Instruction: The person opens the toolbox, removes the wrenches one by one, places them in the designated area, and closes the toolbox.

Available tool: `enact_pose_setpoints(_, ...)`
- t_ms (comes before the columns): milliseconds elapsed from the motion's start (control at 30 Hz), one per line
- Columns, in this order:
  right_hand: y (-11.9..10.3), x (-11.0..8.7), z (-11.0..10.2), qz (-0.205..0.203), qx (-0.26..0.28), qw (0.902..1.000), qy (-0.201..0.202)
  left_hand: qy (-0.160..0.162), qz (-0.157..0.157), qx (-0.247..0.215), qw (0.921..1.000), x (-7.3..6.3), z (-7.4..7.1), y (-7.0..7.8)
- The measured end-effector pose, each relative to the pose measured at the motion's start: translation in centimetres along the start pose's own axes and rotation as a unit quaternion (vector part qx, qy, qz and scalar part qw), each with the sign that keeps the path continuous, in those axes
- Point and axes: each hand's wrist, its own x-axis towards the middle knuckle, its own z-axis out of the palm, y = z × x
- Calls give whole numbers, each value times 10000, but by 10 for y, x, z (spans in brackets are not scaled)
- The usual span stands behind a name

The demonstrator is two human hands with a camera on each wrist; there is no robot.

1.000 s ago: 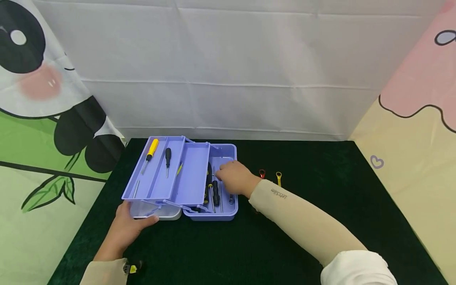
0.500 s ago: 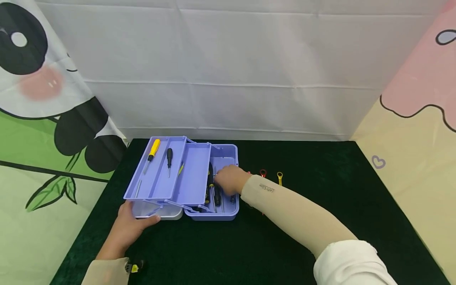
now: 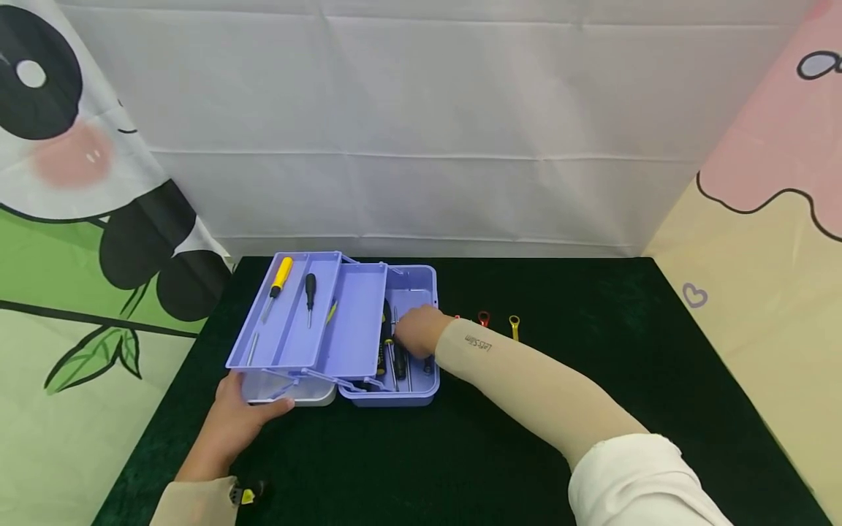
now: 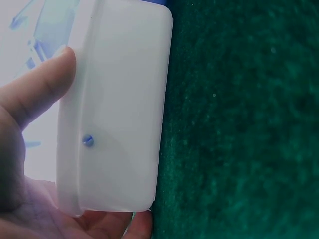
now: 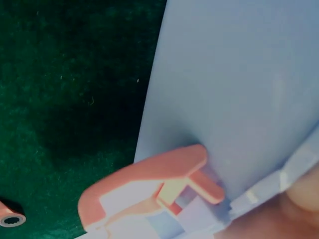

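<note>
A purple toolbox (image 3: 421,399) stands unfolded on the table, its two tiers of trays swung out to the left. My left hand (image 3: 233,420) grips the front left corner of its pale lid (image 3: 319,395); in the left wrist view the thumb lies over the rim of the lid (image 4: 119,99) and fingers curl beneath. Inside the bottom compartment is my right hand (image 3: 419,332), above several screwdrivers, including a black-handled one (image 3: 400,361). Its fingertips are hidden in the head view. The right wrist view shows the box's outer wall (image 5: 239,69), an orange latch (image 5: 144,172) and blurred fingers (image 5: 279,219).
On the upper tray lie a yellow-handled screwdriver (image 3: 281,275) and a small black screwdriver (image 3: 310,288). Right of the box, a red wrench (image 3: 484,318) and a yellow wrench (image 3: 515,326) lie partly behind my right forearm. A black-and-yellow object (image 3: 246,496) sits beside my left sleeve.
My right hand has moved a little left and down, deeper into the bottom compartment, and its forearm has shifted left too. My left hand keeps its place on the lid.
</note>
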Motion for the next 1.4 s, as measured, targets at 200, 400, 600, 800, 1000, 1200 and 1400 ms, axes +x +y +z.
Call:
enact_pose_setpoints(200,-1,-1,-3,-94,-35,9996,-251,-20,-201,84,9998,-2,-1,2)
enact_pose_setpoints(400,-1,-2,-9,-152,16,9984,-545,-23,-318,212,9993,-3,-2,4)
enact_pose_setpoints(600,2,-6,-11,-187,60,9973,-703,14,-104,240,9997,-2,-1,2)
enact_pose_setpoints(800,3,-7,-11,20,363,9962,-787,30,-82,212,9997,-1,-1,0)
enact_pose_setpoints(1000,1,-10,-13,256,480,9943,-915,18,-142,221,9997,-2,-2,1)
enact_pose_setpoints(1200,0,-11,-15,378,604,9925,-991,20,-188,210,9996,-3,-2,3)
enact_pose_setpoints(1400,0,-11,-16,434,695,9905,-1101,8,-343,263,9991,-3,-2,3)
